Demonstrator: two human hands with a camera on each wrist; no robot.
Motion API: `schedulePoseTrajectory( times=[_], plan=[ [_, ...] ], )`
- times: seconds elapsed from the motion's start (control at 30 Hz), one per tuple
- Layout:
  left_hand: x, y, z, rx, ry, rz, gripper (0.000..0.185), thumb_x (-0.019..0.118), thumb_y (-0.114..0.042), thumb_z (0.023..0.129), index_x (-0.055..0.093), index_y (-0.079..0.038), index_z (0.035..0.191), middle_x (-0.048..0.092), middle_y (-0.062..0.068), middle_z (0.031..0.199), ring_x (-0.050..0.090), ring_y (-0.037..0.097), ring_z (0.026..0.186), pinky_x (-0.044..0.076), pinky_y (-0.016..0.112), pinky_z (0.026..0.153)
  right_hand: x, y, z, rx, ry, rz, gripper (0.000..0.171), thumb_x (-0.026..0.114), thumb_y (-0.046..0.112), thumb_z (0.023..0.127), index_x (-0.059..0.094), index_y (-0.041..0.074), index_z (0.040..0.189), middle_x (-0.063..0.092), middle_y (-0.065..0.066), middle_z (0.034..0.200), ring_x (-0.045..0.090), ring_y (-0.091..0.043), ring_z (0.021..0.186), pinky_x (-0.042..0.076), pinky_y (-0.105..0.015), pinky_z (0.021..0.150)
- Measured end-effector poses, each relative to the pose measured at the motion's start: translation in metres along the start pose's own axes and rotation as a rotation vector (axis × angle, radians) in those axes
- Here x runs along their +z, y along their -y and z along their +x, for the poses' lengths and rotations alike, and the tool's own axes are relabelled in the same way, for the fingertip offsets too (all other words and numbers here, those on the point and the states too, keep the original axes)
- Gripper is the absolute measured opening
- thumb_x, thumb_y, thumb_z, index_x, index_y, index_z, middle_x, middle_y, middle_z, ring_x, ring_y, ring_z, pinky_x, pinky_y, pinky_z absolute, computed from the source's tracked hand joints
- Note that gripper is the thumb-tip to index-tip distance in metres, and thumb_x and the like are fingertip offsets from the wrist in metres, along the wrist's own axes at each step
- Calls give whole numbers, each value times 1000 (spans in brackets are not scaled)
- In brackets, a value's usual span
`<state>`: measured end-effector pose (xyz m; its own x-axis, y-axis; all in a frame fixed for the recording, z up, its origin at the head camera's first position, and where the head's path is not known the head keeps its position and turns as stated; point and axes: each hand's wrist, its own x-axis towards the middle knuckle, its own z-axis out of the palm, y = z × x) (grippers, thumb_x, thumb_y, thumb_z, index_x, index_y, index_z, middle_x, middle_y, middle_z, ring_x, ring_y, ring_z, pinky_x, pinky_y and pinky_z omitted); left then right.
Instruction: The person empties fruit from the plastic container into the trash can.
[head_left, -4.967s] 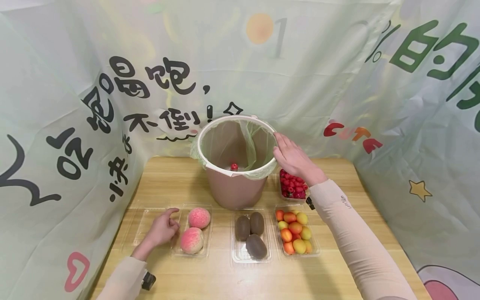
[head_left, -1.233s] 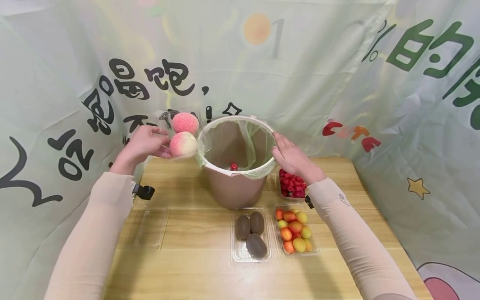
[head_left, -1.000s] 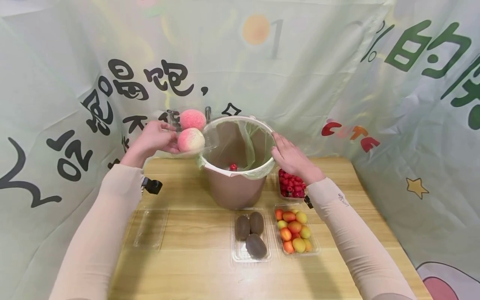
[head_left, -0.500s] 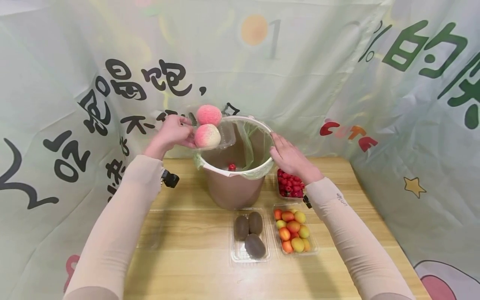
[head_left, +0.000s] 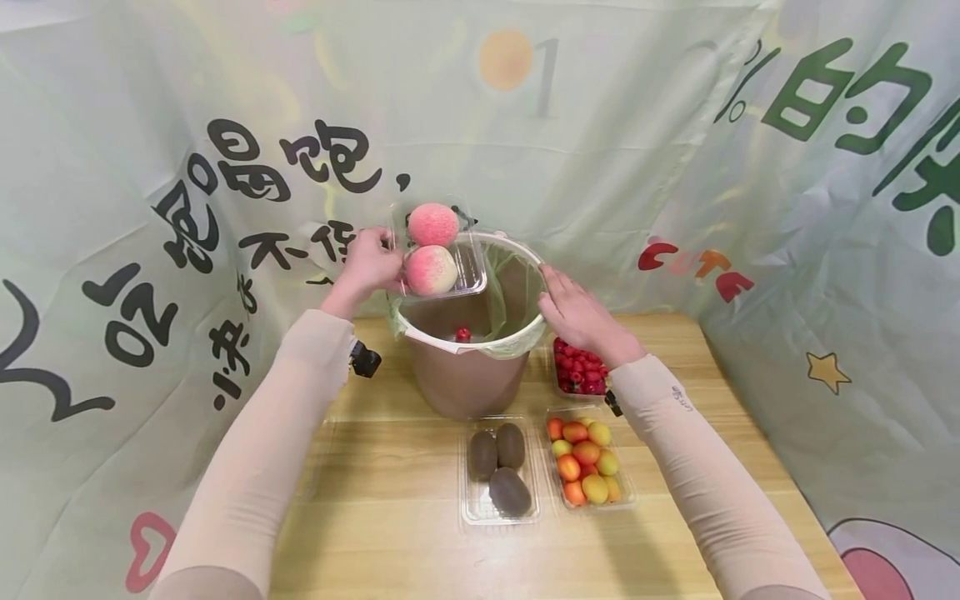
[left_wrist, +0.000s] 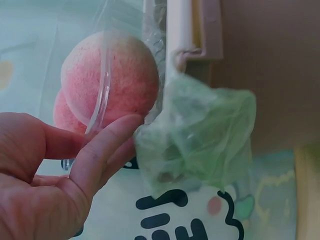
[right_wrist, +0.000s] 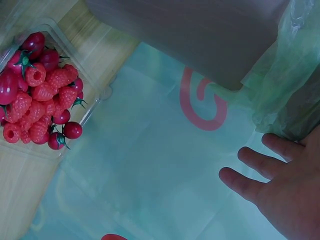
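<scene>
My left hand (head_left: pixel 370 265) pinches the side of a clear plastic tray (head_left: pixel 472 268) above the left rim of a brown bin (head_left: pixel 468 379). Two pink-and-cream peaches (head_left: pixel 432 270) sit in that tray, and it leans toward the person. In the left wrist view, thumb and fingers close on the tray edge beside a peach (left_wrist: pixel 112 75). My right hand (head_left: pixel 577 310) rests on the bin's right rim with straight fingers, against the green liner bag (right_wrist: pixel 280 85). Inside the bin lies a small red fruit (head_left: pixel 463 334).
In front of the bin stand a tray of dark oval kiwis (head_left: pixel 509 492) and one of orange and yellow small fruits (head_left: pixel 587 452). Raspberries and cherry tomatoes fill a tray (right_wrist: pixel 42 95) at the bin's right. A bare clear tray (head_left: pixel 318 458) is partly behind the left sleeve. Printed cloth surrounds the table.
Five seconds ago the peach tray stood on the table beside the left hand. It was lifted and has since moved right, over the bin's rim. The right hand keeps its place.
</scene>
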<state>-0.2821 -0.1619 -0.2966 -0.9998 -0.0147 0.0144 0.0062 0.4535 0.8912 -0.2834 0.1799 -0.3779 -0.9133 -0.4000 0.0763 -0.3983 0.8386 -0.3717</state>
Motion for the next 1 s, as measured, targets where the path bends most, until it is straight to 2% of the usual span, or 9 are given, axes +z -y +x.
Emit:
schedulePoseTrajectory(
  times=[0.17,0.37,0.5,0.63,0.77,0.87,1.0],
  plan=[
    [6,3,5,55,-68,60,38,49,-2,98,56,11,132,59,11,77,60,3,45,58,21,50,1,1,1,-2,-1,6,70,24,38,109,13,4,169,22,-23,174,23,-44,161,23,-61,130],
    [12,4,7,80,-128,63,40,49,-4,99,55,5,138,66,14,84,61,5,50,58,22,52,3,1,2,-5,-4,9,70,26,37,109,13,3,169,22,-24,174,23,-44,161,22,-60,131],
    [17,5,7,99,-148,25,40,49,-2,100,52,3,140,64,8,76,63,9,51,61,27,54,3,-1,2,-4,-3,12,70,26,37,109,13,3,169,21,-23,174,23,-44,161,22,-59,131],
    [23,8,8,145,-196,46,39,50,-3,101,53,-1,140,57,-1,65,57,8,48,52,24,52,2,-1,2,-2,-3,14,70,25,37,109,12,4,169,21,-23,175,22,-43,161,22,-58,131],
    [28,10,9,169,-235,59,40,50,-3,102,52,-6,141,67,10,79,56,12,56,46,25,53,3,-1,2,-4,-15,21,69,27,36,109,14,4,169,23,-23,174,24,-43,161,23,-58,131],
    [31,10,8,180,-251,51,40,50,-3,103,51,-7,143,74,22,108,63,18,72,49,28,60,4,-1,2,-6,-20,19,69,27,37,109,15,4,168,24,-23,174,25,-43,160,24,-58,131],
    [35,10,9,200,-284,50,38,51,-4,104,51,-9,142,72,26,125,71,31,99,56,39,77,3,-2,2,-9,-12,14,71,23,39,109,13,4,169,22,-23,174,24,-43,161,23,-57,131]
  ],
)
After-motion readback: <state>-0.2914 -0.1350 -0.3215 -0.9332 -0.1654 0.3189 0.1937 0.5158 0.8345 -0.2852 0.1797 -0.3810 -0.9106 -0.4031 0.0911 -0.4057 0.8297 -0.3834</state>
